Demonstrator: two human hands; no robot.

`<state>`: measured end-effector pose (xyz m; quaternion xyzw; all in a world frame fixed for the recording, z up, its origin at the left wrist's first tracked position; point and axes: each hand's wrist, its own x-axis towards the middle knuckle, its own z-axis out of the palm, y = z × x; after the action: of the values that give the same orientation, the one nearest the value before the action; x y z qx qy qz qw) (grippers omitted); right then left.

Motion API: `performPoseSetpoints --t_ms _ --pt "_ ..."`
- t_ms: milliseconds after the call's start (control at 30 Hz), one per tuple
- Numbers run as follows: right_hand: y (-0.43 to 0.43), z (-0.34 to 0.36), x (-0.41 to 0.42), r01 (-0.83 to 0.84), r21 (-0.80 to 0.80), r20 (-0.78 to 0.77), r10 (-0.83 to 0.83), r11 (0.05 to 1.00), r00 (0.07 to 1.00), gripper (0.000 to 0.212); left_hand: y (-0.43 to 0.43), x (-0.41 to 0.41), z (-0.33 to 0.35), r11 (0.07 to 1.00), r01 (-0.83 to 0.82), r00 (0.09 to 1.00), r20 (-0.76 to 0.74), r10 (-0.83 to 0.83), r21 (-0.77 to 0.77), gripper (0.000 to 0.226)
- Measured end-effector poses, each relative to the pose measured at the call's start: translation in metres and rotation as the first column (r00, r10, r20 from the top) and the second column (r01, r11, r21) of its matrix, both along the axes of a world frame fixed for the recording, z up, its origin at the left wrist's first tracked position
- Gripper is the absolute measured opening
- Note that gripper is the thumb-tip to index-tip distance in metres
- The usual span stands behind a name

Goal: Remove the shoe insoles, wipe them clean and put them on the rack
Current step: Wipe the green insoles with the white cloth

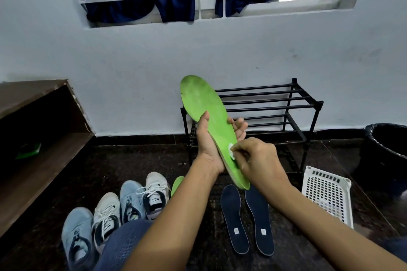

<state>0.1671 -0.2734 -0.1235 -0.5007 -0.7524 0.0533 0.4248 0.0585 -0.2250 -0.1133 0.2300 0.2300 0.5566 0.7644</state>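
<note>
My left hand [209, 145] grips a long green insole [204, 112] from below, toe end raised in front of the black shoe rack [275, 103]. My right hand [255, 156] pinches a small white wipe [231, 149] against the insole's heel part. Two dark blue insoles [246, 215] lie side by side on the floor below my hands. Another green insole [177, 185] peeks out beside my left forearm. The rack's bars hold nothing that I can see.
Several sneakers [123, 209], light blue and white, line up on the dark floor at the left. A white perforated basket [328, 193] sits at the right, a black bin [385, 149] behind it. A brown wooden shelf [39, 138] stands at the left.
</note>
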Motion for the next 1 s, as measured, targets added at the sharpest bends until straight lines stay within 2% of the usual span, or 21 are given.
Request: performPoseSetpoints --t_ms 133,200,300,400,467,533,600,700,767,900,1000 --pt "0.005 0.007 0.007 0.101 0.045 -0.068 -0.098 0.994 0.993 0.01 -0.008 0.01 -0.002 0.994 0.106 0.988 -0.113 -0.108 -0.023 0.058" --pt "-0.001 0.008 0.003 0.11 -0.04 -0.12 -0.114 0.993 0.986 0.012 -0.006 0.008 -0.002 0.995 0.095 0.991 -0.094 -0.099 -0.044 0.06" --pt "-0.011 0.006 -0.005 0.039 -0.16 -0.131 -0.06 0.986 0.99 0.014 0.003 0.001 -0.002 0.999 0.007 0.997 -0.077 -0.011 -0.052 0.061" --pt "-0.005 0.006 -0.005 0.009 -0.074 -0.03 -0.011 0.997 0.999 0.01 0.001 0.002 0.0 0.998 -0.024 0.992 -0.124 0.015 -0.064 0.06" --pt "0.006 0.008 -0.001 0.034 0.004 0.056 -0.035 0.999 0.998 0.007 -0.004 0.007 -0.001 0.998 0.015 0.983 -0.181 -0.026 -0.065 0.059" --pt "0.011 0.01 0.002 0.085 0.032 0.059 -0.087 0.996 0.994 0.006 -0.007 0.011 -0.001 0.996 0.042 0.97 -0.236 -0.059 -0.077 0.06" --pt "0.008 0.01 0.0 0.124 0.045 0.033 -0.126 0.991 0.991 0.008 -0.007 0.01 0.0 0.995 0.057 0.971 -0.229 -0.074 -0.08 0.061" --pt "-0.003 0.009 -0.01 0.088 -0.121 -0.048 -0.094 0.989 0.994 0.015 -0.002 0.004 0.003 0.996 0.046 0.984 -0.17 -0.06 -0.081 0.062" --pt "-0.001 0.01 -0.01 0.05 -0.17 -0.094 -0.067 0.984 0.993 0.016 -0.001 0.003 0.002 0.995 0.021 0.986 -0.164 -0.037 -0.093 0.06" --pt "0.012 0.015 -0.007 0.113 0.014 0.028 -0.113 0.994 0.993 0.008 -0.009 0.009 -0.003 0.993 0.038 0.958 -0.278 -0.069 -0.114 0.059" --pt "0.014 0.014 -0.01 0.159 0.045 0.032 -0.16 0.986 0.987 0.008 -0.01 0.01 -0.001 0.993 0.034 0.961 -0.269 -0.065 -0.117 0.058"
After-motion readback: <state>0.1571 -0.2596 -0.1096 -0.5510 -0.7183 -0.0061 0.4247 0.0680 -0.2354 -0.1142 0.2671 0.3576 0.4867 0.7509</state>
